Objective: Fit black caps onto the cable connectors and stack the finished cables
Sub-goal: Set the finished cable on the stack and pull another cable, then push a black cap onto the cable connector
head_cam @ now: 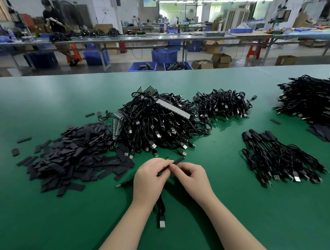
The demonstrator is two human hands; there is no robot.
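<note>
My left hand (152, 176) grips a black cable (160, 207) near its connector end; the cable hangs down toward me and ends in a USB plug (161, 221) on the mat. My right hand (190, 173) pinches a flat black cap (178, 160), which points up and to the right between both hands. A heap of loose black caps (73, 156) lies to the left. A big tangle of uncapped cables (156, 125) sits straight ahead. A stack of finished cables (277, 156) lies to the right.
Everything rests on a green mat (70, 221). Another cable pile (222, 104) lies behind centre right, and a larger one (313, 99) at the far right edge. A single cap (275, 121) lies alone. A person stands at a far bench (54, 18).
</note>
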